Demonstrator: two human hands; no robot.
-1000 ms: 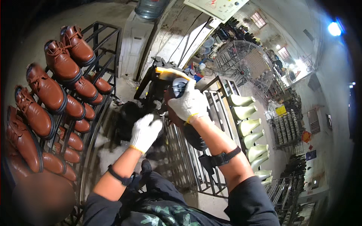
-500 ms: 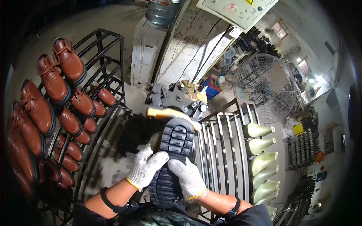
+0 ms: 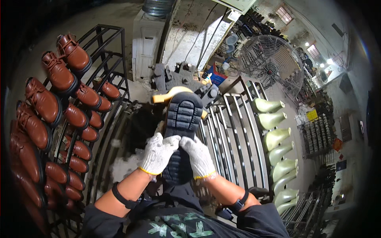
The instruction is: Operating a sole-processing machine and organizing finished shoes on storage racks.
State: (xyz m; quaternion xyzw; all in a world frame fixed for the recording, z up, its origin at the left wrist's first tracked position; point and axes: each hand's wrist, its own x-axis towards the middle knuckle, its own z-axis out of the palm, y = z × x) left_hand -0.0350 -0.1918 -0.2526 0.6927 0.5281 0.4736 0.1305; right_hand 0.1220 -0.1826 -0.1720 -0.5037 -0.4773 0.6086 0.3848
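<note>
A black ridged sole (image 3: 183, 111), tread side facing me, stands lengthwise in front of my body; I cannot tell whether an upper is attached behind it. My left hand (image 3: 158, 154), in a white knit glove, is closed round its left edge at the waist. Gripping the opposite edge, my right hand (image 3: 197, 156) wears a matching glove. Both thumbs press on the sole's middle, their tips close together. The fingers behind the sole are hidden. Just beyond the toe end lies a curved yellow piece (image 3: 164, 97), partly covered by the sole.
On the left, a black metal rack (image 3: 111, 28) carries several brown lace-up shoes (image 3: 59, 75). Pale green shoe lasts (image 3: 276, 137) line a slatted rack (image 3: 234, 123) on the right. Ahead stand dark machinery (image 3: 176, 75), a white water dispenser (image 3: 145, 49) and a large caged fan (image 3: 270, 61).
My view has tipped downward, so the sole, hands and background sit higher in the picture. My thumbs have come closer together on the sole, which both hands still grip.
</note>
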